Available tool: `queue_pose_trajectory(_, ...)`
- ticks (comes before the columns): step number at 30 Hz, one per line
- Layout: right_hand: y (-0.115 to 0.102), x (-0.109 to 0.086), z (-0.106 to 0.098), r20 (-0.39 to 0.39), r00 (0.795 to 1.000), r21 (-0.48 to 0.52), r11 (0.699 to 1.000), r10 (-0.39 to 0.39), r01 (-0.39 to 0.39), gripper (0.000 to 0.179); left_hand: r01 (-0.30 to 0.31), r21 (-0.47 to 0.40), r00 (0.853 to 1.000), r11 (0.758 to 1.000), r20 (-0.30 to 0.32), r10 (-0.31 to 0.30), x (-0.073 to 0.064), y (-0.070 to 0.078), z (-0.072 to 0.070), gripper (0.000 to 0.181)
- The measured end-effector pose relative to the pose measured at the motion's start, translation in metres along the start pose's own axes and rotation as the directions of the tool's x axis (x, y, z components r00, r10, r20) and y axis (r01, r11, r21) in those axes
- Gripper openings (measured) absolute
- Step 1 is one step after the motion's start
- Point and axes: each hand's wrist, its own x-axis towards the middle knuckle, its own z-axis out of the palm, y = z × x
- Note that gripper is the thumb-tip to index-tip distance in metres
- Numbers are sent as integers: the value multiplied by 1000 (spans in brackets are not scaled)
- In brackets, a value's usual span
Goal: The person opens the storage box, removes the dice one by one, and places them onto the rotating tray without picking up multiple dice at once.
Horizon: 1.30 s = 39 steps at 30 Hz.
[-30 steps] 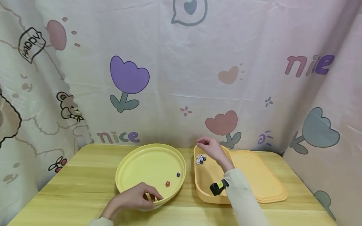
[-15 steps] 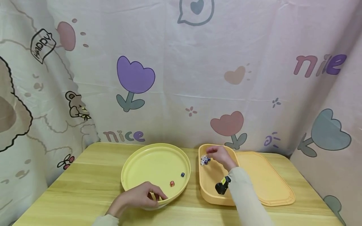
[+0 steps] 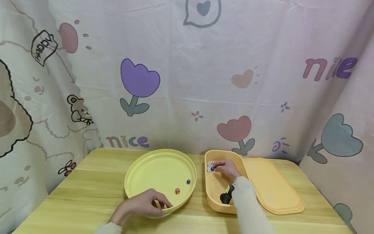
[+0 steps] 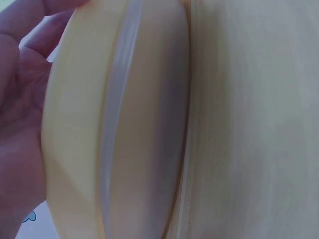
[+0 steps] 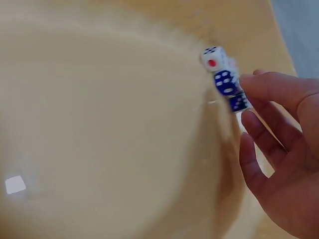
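My left hand point(image 3: 147, 203) grips the near rim of a round yellow tray point(image 3: 155, 169), fingers over the inside and thumb outside. In the left wrist view the hand lies against the tray's side wall point(image 4: 77, 114). On the tray rest a red die point(image 3: 177, 191) and a dark blue die point(image 3: 188, 181). My right hand point(image 3: 228, 168) reaches into an orange box point(image 3: 214, 191), with thumb and fingertips right at a cluster of white and blue dice point(image 5: 225, 82) by its wall. A dark blue die point(image 5: 238, 102) shows between thumb and finger; I cannot tell whether it is pinched.
Beside the box on the right lies a flat orange lid point(image 3: 276, 185). Both containers stand on a wood-grain table point(image 3: 73, 195). A printed curtain point(image 3: 181, 71) hangs behind the table and along its sides. A black camera point(image 3: 227, 195) sits on the right wrist.
My right hand has come down from above the box's far end to the dice inside it. The left hand keeps its hold on the tray rim. The view has shifted slightly.
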Motion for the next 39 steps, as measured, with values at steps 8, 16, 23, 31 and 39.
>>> queue_pose_trajectory(8,-2,-5,12,-67,994,-24,996,81,-83,22,-3,-24,1000,1000,4,3,-2,-1,2,31)
queue_pose_trajectory(16,-3,-1,17,-9,994,-24,993,111,-112,18,1,-13,1000,1000,-3,-1,-4,0,1,30)
queue_pose_trajectory(23,-2,3,15,18,993,-49,992,117,-116,17,12,-13,1000,1000,-13,-12,-3,0,1,29)
queue_pose_trajectory(31,-3,4,10,29,992,-25,992,122,-121,16,8,-13,1000,1000,-11,-8,-1,1,0,29)
queue_pose_trajectory(39,-23,-3,-2,40,998,-38,999,39,-37,11,-2,-22,1000,1000,-3,2,1,1,3,29)
